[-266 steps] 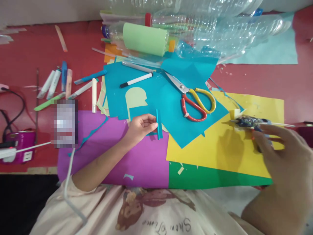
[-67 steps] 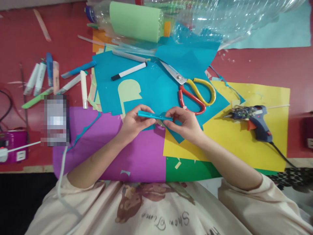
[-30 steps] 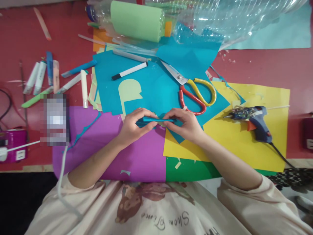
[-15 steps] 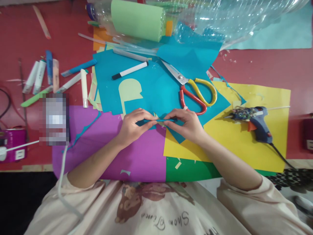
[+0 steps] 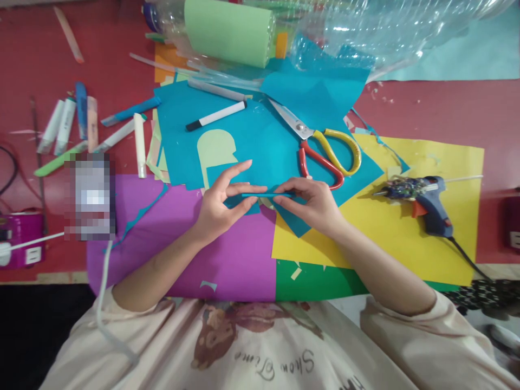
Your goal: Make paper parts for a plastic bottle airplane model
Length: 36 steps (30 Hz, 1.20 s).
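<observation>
A thin blue paper piece (image 5: 266,195), seen almost edge-on, is held level between my hands over the papers. My right hand (image 5: 311,201) pinches its right part between thumb and fingers. At its left end, my left hand (image 5: 221,205) has the thumb below and a finger above, with the index finger lifted away. Beneath them lie blue sheets (image 5: 264,154) and a purple sheet (image 5: 235,254). A pale green cut-out (image 5: 215,147) rests beyond my left hand. Scissors (image 5: 320,143) with red and yellow handles lie behind my right hand.
To the right, a glue gun (image 5: 430,206) lies on a yellow sheet (image 5: 365,238). Several markers (image 5: 65,127) lie at the left, near a blurred-out phone-like object (image 5: 92,196) with a white cable. Clear plastic bottles (image 5: 345,38), one wrapped in green paper (image 5: 227,32), line the back.
My left index finger has lifted off the blue paper piece and points up and away. The left fingers have spread, showing more of the piece's left end. My right hand keeps its pinch.
</observation>
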Motion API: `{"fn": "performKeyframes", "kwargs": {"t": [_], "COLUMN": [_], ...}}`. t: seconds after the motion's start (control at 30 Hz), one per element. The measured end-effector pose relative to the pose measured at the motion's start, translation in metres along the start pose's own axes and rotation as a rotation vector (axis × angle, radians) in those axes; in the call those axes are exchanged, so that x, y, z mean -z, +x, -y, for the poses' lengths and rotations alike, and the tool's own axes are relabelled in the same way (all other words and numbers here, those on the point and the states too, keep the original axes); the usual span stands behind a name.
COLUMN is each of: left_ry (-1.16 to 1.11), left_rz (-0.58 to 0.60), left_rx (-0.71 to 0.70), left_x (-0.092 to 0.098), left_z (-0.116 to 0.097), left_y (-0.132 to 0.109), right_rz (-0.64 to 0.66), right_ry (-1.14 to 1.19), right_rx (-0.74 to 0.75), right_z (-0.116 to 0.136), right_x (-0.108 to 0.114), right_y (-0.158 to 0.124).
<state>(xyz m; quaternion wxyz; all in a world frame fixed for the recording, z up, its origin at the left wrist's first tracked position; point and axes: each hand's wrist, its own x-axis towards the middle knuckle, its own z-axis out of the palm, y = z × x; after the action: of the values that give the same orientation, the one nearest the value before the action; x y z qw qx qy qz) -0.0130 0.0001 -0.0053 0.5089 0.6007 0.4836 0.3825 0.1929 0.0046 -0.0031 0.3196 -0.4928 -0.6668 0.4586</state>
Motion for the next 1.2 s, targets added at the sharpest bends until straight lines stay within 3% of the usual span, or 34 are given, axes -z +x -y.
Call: {"fn": "performKeyframes", "kwargs": {"t": [0.23,0.5,0.83,1.2], "left_ry": [0.001,-0.001,-0.047,-0.052], "left_rz": [-0.028,-0.070,-0.052,-0.021], "left_rx": [0.006,-0.042,-0.126,-0.027], "left_x": [0.0004,0.0029,0.0042,0.0040], "left_z": [0.0000,0.0040,0.0088,0.0069], "left_y": [0.0002,-0.0005,0.0019,0.0026], "right_rz": [-0.035,0.028,0.036,0.015], "right_ry": [0.065,0.328,0.382,0.325], "right_rx": [-0.025,-0.039,0.050,0.186], "right_z": [-0.0059,-0.0059,-0.0064,-0.0072], "right_x": [-0.0008,-0.0028,-0.0021,-0.0002], "right_y": [-0.0006,0.0000,-0.0001,0.0002]}}
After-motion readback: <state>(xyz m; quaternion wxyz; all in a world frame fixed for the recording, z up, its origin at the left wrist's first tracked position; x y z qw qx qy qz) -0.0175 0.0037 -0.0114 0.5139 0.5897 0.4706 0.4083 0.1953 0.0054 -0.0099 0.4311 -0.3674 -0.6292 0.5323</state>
